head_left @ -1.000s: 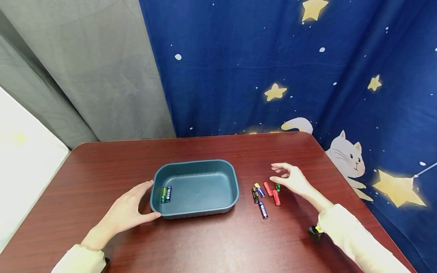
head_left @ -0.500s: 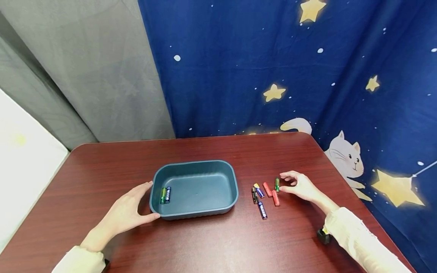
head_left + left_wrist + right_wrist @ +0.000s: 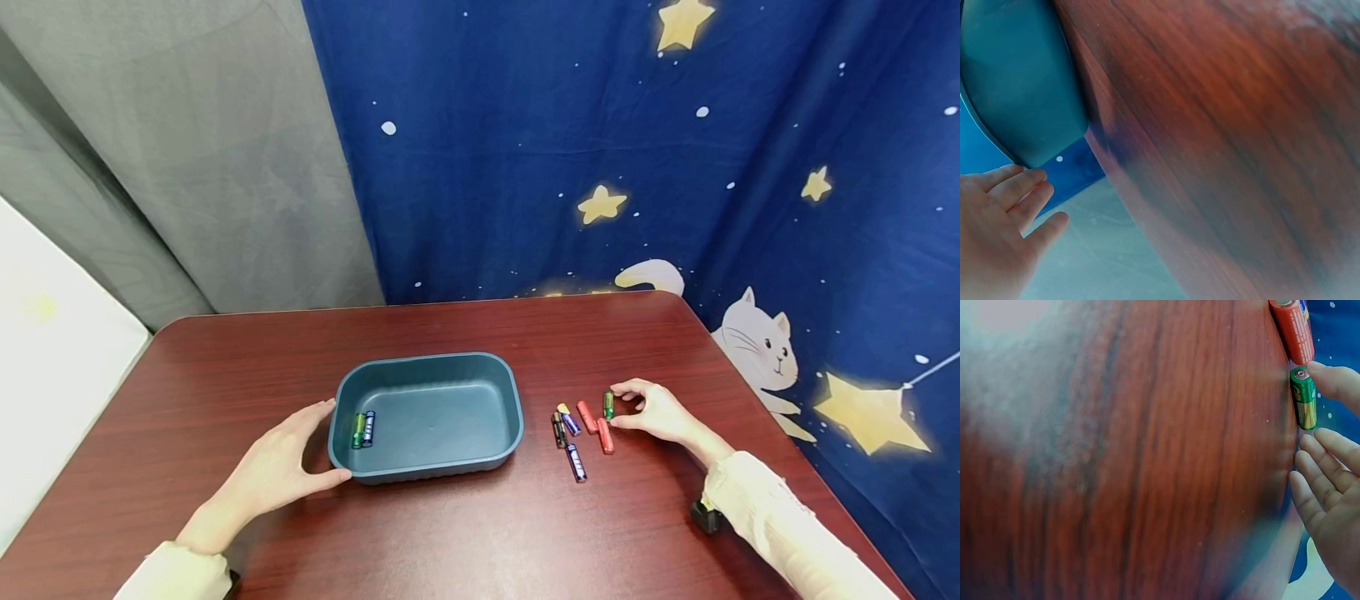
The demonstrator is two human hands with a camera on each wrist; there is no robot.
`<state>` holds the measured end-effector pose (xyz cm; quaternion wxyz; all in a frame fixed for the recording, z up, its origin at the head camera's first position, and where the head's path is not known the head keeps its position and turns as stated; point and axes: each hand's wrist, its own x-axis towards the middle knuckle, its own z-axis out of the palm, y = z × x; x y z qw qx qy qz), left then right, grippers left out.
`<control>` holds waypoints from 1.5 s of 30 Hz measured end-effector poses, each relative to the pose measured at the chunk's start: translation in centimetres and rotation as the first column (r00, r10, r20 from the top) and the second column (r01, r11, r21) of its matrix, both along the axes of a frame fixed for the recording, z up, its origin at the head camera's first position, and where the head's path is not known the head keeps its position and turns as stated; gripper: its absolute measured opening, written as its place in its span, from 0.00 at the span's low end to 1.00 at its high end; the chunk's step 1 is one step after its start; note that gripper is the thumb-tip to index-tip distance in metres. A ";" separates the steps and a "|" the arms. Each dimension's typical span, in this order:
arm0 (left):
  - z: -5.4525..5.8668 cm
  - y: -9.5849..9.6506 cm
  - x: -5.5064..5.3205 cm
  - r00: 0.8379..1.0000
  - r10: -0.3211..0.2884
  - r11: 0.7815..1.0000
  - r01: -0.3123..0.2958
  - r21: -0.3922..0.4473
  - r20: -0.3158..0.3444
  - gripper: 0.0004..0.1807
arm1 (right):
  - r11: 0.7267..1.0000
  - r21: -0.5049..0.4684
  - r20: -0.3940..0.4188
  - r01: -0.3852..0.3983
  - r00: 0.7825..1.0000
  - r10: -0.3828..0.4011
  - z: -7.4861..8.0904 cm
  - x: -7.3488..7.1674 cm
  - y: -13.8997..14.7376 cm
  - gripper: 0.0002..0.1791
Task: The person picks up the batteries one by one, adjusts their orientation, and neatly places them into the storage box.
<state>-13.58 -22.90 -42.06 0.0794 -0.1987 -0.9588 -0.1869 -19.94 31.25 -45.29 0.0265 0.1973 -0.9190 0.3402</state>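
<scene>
In the head view my left hand (image 3: 279,457) spans the left end of a teal plastic tray (image 3: 437,475), fingertips at its side and thumb at the near corner. A green battery (image 3: 359,431) and a blue battery (image 3: 369,428) lie side by side in the tray. My right hand (image 3: 657,413) has thumb and index finger at the two ends of another green battery (image 3: 1304,400), pinching it lengthwise on the table. Two red batteries (image 3: 605,436) lie just left of it. The right wrist view shows the other fingers held out straight.
Left of the red batteries lie a dark battery (image 3: 558,430), a blue-and-yellow battery (image 3: 570,420) and a blue battery (image 3: 577,462). All rest on a dark red wooden table (image 3: 480,533). Behind its back edge hang a grey curtain (image 3: 247,150) and a blue starry curtain (image 3: 487,150).
My right hand first draws back to the right, uncovering the green battery, then comes slightly left so its fingertips meet the battery's ends. The left hand and tray stay put.
</scene>
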 end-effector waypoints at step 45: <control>-0.2 0.0 0.0 1.000 -0.003 1.000 0.003 -0.003 -0.011 0.51 | 1.000 0.025 -0.065 -0.016 0.998 0.018 1.3 -0.8 -0.6 0.22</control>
